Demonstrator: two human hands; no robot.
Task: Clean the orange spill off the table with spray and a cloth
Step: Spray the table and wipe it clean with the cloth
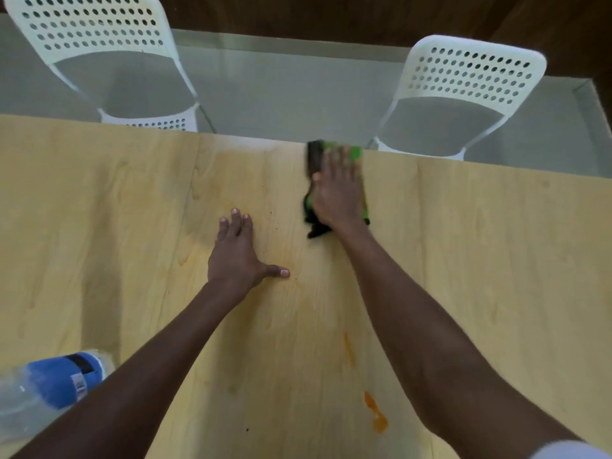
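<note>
— Right hand [337, 190]?
— Flat on the green-and-black cloth [356, 154], fingers stretched out straight, palm pressing it down on the table [99, 210]. No curl round the fabric, just pressure from above.

— And the cloth's place?
— Far side of the wooden top, right at the back edge, its upper end blurred. Black folds poking out below the wrist.

— Left hand [238, 253]?
— Released, holding nothing. Spread flat on the bare wood, fingers pointing away, thumb out to the right. Well apart from the cloth, nearer the middle.

— Orange spill [376, 414]?
— Near edge, between the two forearms, closer to the right one. A bright blotch low down, a fainter streak [347, 347] just above it. Tiny specks near the left thumb too. Far from the cloth.

— Spray?
— Clear bottle [43, 389] with a blue label at the lower left, lying tilted, partly behind the left forearm. Nozzle out of sight, so hard to say whether a sprayer.

— Beyond the table?
— Two white perforated chairs: left chair [96, 31], right chair [470, 74], on a pale grey floor.
</note>
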